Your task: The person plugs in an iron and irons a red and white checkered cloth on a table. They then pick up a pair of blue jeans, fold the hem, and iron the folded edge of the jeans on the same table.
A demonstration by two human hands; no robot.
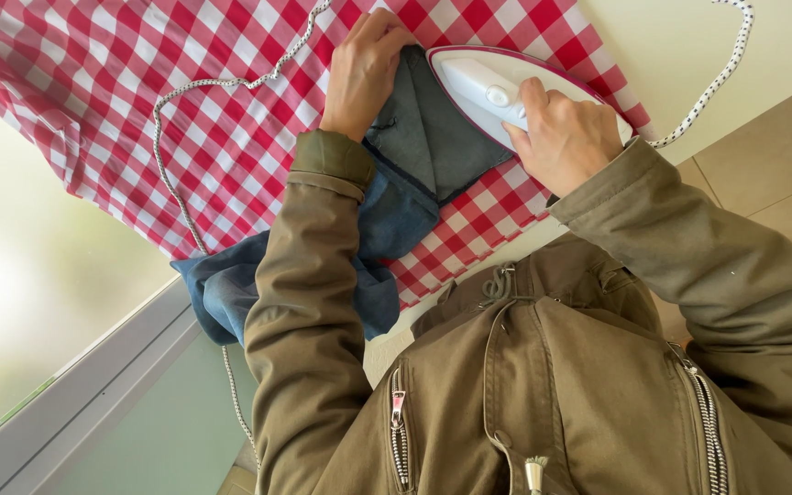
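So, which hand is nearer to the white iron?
The right hand. It rests on top of the white iron, gripping it. The left hand is beside the iron, pressing the grey cloth flat, not touching the iron.

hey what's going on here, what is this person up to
A person in an olive jacket is ironing. Their right hand grips the white iron, which rests on a piece of grey-blue denim cloth. Their left hand presses the cloth flat beside the iron. All this lies on a red and white checked cover, with the iron's braided cord looping across it.
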